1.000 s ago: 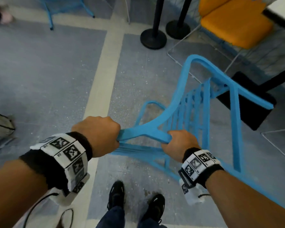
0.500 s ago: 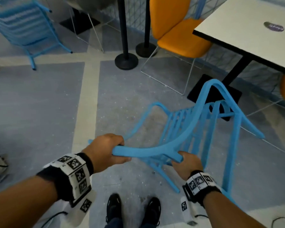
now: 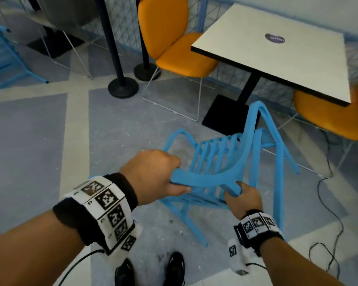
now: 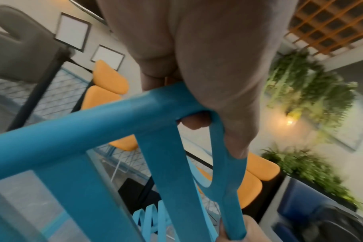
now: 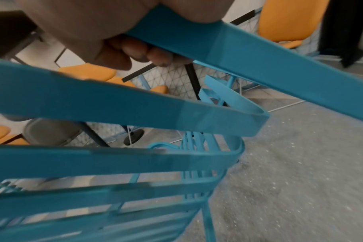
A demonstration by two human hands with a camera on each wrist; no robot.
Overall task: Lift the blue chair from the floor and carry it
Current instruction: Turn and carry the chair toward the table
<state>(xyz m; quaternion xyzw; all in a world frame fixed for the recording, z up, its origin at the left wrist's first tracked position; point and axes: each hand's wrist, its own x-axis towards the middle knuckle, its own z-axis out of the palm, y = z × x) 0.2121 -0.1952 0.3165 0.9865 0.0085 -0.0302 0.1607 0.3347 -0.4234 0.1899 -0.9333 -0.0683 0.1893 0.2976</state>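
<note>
Grey speckled floor (image 3: 39, 151), left hand (image 3: 153, 178) and right hand (image 3: 244, 201) grips clenched around blue chair (image 3: 215, 176) top rail

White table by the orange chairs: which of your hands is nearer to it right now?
Right. The right hand grips the blue chair on the side below the white table; the left hand grips the same curved rail farther over, away from the table.
</note>
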